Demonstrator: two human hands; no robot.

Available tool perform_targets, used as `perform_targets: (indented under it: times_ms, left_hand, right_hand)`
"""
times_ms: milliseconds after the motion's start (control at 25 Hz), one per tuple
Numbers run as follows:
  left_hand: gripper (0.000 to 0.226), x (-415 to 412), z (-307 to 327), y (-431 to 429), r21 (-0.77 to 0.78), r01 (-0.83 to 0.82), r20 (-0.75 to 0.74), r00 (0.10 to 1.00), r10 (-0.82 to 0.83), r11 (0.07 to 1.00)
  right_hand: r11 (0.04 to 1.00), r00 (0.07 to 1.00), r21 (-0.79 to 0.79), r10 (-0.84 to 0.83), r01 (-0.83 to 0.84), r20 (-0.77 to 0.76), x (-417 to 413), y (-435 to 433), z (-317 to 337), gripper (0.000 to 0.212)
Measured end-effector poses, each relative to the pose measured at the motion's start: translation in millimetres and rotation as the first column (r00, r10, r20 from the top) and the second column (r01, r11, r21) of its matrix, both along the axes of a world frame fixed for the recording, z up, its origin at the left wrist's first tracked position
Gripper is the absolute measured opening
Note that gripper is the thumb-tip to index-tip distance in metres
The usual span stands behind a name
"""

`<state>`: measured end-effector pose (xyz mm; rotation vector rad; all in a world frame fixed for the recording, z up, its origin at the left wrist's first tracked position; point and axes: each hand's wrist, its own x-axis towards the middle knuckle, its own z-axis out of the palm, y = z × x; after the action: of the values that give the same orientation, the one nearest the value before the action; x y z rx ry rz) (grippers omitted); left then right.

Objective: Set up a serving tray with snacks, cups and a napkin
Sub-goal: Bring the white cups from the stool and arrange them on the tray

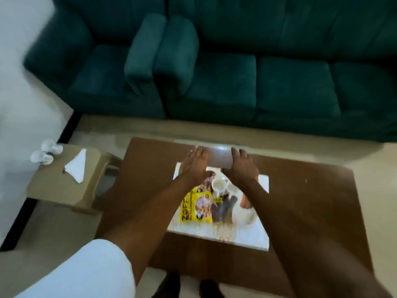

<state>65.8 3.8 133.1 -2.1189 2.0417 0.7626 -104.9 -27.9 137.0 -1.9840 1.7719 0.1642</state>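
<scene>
Head view, looking down at a brown tabletop (300, 190) with a white tray (253, 235) lying flat in the middle. Both hands reach out over the far half of the tray, flat, fingers spread wide, holding nothing. Left hand (196, 166) over the tray's far-left corner, palm turned inward. Right hand (242, 168) just beside it on the right, palm down. Whether either hand touches the tray, cannot tell.

On the tray: yellow snack packet (196, 208) at left, partly under the left forearm. Darker snack packet (223, 208) right next to it, blurred, label unreadable. Two white cups (219, 184) side by side behind the packets, between the wrists, openings up; the right one is half hidden by the right wrist. A brownish ribbed item (245, 203) on a white round shape near the right forearm; too blurry to tell what it is.

Small beige side table (53, 186) to the left of the tabletop, apart from it. White folded napkin (76, 166) lies on it, triangle shape, not on the tray. Two white rounded objects (46, 153) at that table's far-left corner, blurred.

Teal sofa (257, 72) across the back. White sleeve (86, 274) at bottom left. Whole frame motion-blurred.
</scene>
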Motion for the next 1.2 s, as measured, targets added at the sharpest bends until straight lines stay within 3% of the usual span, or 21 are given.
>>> perform_targets:
  times_ms: [80,200,320,520,680,880,1040,1200]
  left_hand:
    - [0.101,38,81,-10,-0.065,-0.028,0.069,0.997,0.033,0.997]
    - [0.100,101,230,-17,-0.280,-0.080,0.146,0.981,0.124,0.957]
    - [0.099,171,357,19,-0.469,-0.167,0.186,0.941,0.282,0.867]
    - [0.099,281,495,79,-0.662,-0.303,0.124,0.857,0.499,0.685]
    - [0.099,361,540,124,-0.712,-0.344,0.150,0.776,0.612,0.612]
    - [0.090,504,567,153,-0.760,-0.393,0.128,0.690,0.713,0.517]
    - [0.089,618,567,143,-0.707,-0.452,0.146,0.661,0.736,0.545]
    - [0.090,711,511,129,-0.571,-0.553,0.128,0.669,0.732,0.607]
  right_hand:
    - [0.997,0.998,-0.068,0.042,-0.040,0.041,32,-16,76,0.090]
    - [0.966,0.983,-0.250,0.112,-0.072,0.149,93,-39,215,0.091]
    - [0.899,0.946,-0.404,0.265,-0.171,0.189,168,-42,338,0.086]
    - [0.726,0.821,-0.652,0.498,-0.218,0.280,304,-21,500,0.080]
    - [0.635,0.736,-0.710,0.630,-0.305,0.247,400,19,550,0.077]
    - [0.538,0.707,-0.751,0.694,-0.383,0.136,535,36,566,0.093]
    - [0.524,0.721,-0.754,0.686,-0.397,0.097,646,15,564,0.099]
    - [0.556,0.710,-0.668,0.701,-0.495,0.057,736,-5,512,0.105]
